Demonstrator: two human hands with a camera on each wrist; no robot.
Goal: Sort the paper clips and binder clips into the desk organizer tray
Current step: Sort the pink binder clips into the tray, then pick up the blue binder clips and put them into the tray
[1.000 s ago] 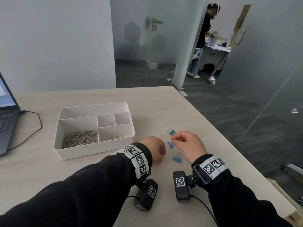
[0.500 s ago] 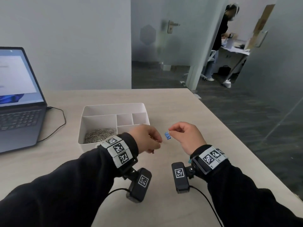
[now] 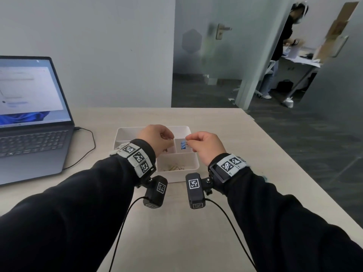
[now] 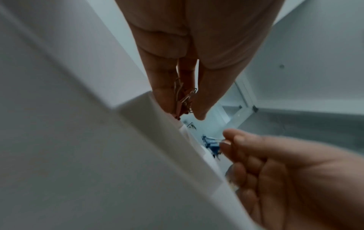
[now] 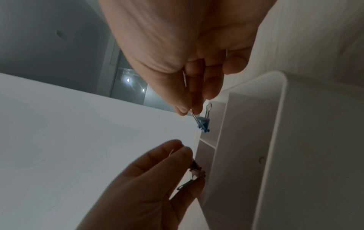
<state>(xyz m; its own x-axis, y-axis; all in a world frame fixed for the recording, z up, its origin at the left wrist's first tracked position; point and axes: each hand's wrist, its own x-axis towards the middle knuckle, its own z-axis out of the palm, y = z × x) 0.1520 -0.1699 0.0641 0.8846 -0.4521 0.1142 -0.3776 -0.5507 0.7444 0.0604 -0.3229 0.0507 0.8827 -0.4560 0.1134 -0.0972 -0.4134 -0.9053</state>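
laptop (image 3: 29,122) cut off at left edge, tray (image 3: 125,132) partly hidden behind hands

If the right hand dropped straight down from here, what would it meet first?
Likely the floor of the white organizer tray's small right compartment: the right hand dangles a blue binder clip over it. Depth is uncertain.

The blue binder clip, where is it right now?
In the head view the blue binder clip hangs pinched in the right hand, over the small right compartment of the organizer tray.
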